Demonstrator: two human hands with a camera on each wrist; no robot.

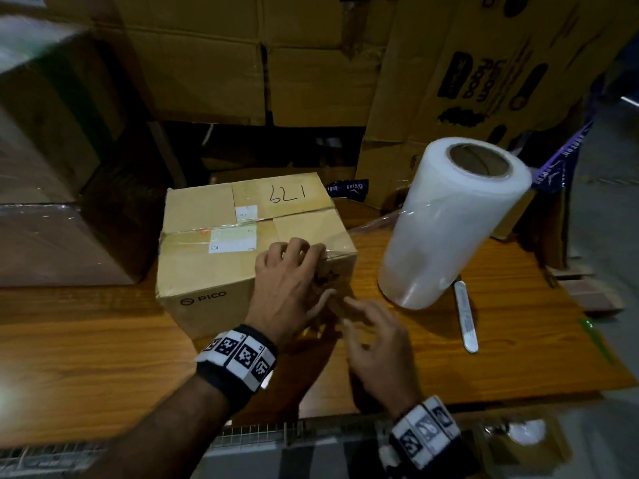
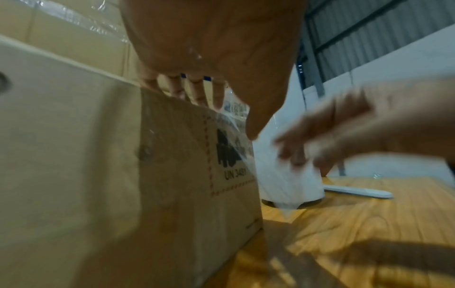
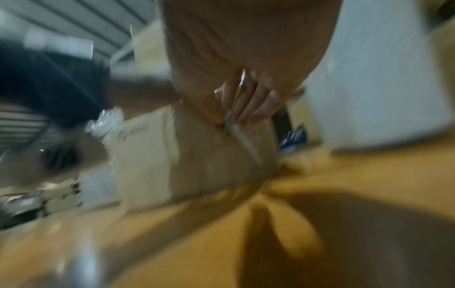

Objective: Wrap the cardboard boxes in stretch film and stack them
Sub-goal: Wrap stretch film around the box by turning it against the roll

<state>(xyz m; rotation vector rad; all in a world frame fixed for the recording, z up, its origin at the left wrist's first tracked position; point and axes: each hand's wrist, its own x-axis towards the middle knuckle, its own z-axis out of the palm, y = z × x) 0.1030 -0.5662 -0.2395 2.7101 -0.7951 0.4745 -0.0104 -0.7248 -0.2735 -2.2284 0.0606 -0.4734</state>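
Note:
A brown cardboard box (image 1: pixel 214 236) marked "PICO" and "621" sits on the wooden table (image 1: pixel 86 357). My left hand (image 1: pixel 294 271) grips its near right top corner, fingers curled over the top and thumb down the side, where thin film lies on the cardboard (image 2: pixel 231 136). My right hand (image 1: pixel 373 326) hovers open with fingers spread by the lower part of that side face; it is blurred in the left wrist view (image 2: pixel 344 132). The white stretch film roll (image 1: pixel 446 229) stands upright to the right of the box, and a film strand runs from it toward the box.
A white cutter (image 1: pixel 466 316) lies on the table just right of the roll. Large cardboard cartons (image 1: pixel 207 63) are stacked behind, a film-wrapped carton (image 1: pixel 52 167) stands at the left, and printed flat cardboard (image 1: pixel 484 81) leans at the back right. The table's front edge is close to me.

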